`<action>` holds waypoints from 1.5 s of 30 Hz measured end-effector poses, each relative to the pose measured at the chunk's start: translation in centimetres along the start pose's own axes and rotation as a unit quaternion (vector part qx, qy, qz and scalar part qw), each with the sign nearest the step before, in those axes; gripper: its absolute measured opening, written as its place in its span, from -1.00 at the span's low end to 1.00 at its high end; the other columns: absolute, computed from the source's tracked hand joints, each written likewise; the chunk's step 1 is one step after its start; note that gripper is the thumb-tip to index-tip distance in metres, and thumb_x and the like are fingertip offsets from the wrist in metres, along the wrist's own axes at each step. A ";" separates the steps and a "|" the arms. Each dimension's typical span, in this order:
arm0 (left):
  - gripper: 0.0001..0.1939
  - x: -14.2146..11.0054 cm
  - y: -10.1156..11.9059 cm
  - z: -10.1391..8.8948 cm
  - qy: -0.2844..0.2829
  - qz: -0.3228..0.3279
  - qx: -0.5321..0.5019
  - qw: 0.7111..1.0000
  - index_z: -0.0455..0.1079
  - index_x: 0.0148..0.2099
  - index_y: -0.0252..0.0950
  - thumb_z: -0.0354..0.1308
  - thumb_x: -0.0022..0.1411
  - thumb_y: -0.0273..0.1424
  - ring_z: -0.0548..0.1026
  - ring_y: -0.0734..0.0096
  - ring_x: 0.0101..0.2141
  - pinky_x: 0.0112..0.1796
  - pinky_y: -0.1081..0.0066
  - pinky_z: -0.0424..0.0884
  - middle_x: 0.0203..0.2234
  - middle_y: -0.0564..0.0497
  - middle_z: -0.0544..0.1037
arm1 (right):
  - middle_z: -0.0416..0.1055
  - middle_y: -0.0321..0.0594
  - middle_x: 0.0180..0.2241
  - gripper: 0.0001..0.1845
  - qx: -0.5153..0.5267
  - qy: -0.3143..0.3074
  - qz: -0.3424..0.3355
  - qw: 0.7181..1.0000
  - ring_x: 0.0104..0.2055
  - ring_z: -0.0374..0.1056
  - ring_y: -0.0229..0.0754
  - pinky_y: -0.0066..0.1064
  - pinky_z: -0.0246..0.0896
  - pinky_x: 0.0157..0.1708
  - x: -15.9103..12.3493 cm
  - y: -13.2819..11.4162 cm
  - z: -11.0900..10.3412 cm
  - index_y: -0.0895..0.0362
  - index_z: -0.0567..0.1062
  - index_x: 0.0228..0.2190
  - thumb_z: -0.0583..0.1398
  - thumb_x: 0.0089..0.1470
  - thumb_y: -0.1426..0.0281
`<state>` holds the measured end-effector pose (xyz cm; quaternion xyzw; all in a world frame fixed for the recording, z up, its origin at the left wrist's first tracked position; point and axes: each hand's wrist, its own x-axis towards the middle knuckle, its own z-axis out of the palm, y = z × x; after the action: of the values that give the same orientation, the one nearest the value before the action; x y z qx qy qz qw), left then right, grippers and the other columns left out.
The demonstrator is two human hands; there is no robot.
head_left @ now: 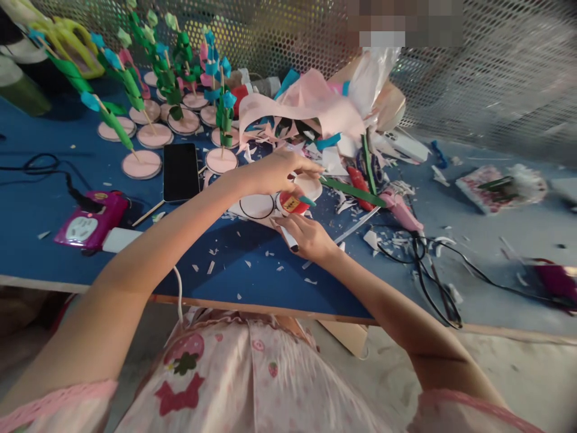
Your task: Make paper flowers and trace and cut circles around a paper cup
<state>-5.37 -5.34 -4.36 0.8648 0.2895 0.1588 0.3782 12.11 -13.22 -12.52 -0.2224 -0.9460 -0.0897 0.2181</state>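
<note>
My left hand (277, 170) reaches over the blue table (40, 204) with its fingers closed on a small round red and white container (295, 203). My right hand (306, 236) lies just below it and grips a white marker pen (288, 238) whose black end points down. Next to the container lies white paper with a black drawn circle (256, 206). A green paper strip (354, 191) lies to the right of my left hand.
Pink discs with sticks carrying green and blue paper (142, 164) stand at the back left. A black phone (181, 171) lies near them. A pink device (90, 219) sits at left. A pile of pink paper scraps (311, 105) and black cables (424, 264) lie at right.
</note>
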 end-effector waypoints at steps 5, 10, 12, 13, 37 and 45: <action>-0.36 -0.1 0.0 0.0 0.010 0.014 0.009 1.000 0.26 0.22 -0.34 0.14 0.03 -0.47 0.39 0.17 0.07 0.04 0.25 0.29 0.06 -0.12 0.47 | 0.38 -0.07 -0.38 -0.67 0.002 -0.030 -0.017 0.999 -0.34 0.35 -0.09 -0.33 0.32 -0.45 0.1 -0.1 -0.2 0.22 0.23 -0.10 -0.08 0.09 0.60; -0.39 -0.1 0.0 0.0 0.020 0.015 0.026 0.999 0.30 0.19 -0.30 0.16 0.03 -0.47 0.41 0.22 0.06 0.02 0.29 0.34 0.04 -0.08 0.49 | 0.38 -0.10 -0.41 -0.64 0.029 -0.007 -0.042 0.999 -0.38 0.35 -0.13 -0.36 0.32 -0.48 -0.4 0.2 -1.0 0.26 0.22 -0.05 -0.08 0.09 0.62; -0.40 -0.1 0.0 0.0 0.021 0.014 0.028 0.999 0.30 0.18 -0.29 0.16 0.04 -0.46 0.42 0.22 0.06 0.02 0.29 0.34 0.04 -0.07 0.50 | 0.41 -0.08 -0.38 -0.63 0.068 -0.009 -0.040 0.997 -0.34 0.38 -0.12 -0.35 0.36 -0.43 -0.8 0.6 -1.3 0.25 0.23 -0.04 -0.04 0.09 0.61; -0.40 -0.1 0.1 0.0 0.021 0.012 0.028 0.999 0.30 0.18 -0.30 0.16 0.04 -0.46 0.42 0.22 0.06 0.02 0.29 0.34 0.04 -0.07 0.50 | 0.42 -0.07 -0.35 -0.63 0.092 -0.006 -0.033 0.995 -0.32 0.39 -0.12 -0.34 0.38 -0.40 -1.0 0.8 -1.4 0.23 0.24 -0.04 -0.02 0.08 0.61; -0.39 -0.1 0.7 -0.2 0.011 -0.017 0.026 0.999 0.28 0.21 -0.24 0.15 0.07 -0.45 0.40 0.15 0.07 0.00 0.26 0.37 0.08 -0.04 0.46 | 0.37 -0.32 -0.71 -0.52 0.580 0.030 0.386 0.717 -0.75 0.22 -0.34 -0.53 0.09 -0.79 -2.3 5.6 -2.6 0.14 0.34 -0.54 0.31 -0.16 -0.01; -0.42 0.0 0.6 -0.2 0.023 -0.021 0.035 0.999 0.31 0.17 -0.17 0.18 0.06 -0.43 0.41 0.16 0.07 -0.02 0.30 0.39 0.07 0.00 0.47 | 0.41 -0.32 -0.69 -0.50 0.603 0.019 0.386 0.697 -0.73 0.28 -0.33 -0.54 0.14 -0.79 -2.7 7.0 -2.2 0.14 0.34 -0.52 0.35 -0.23 0.00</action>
<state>-5.27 -5.58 -3.85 0.8673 0.3216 0.1605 0.3442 18.31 -8.59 -11.30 -0.3873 -0.6236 0.5882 0.3394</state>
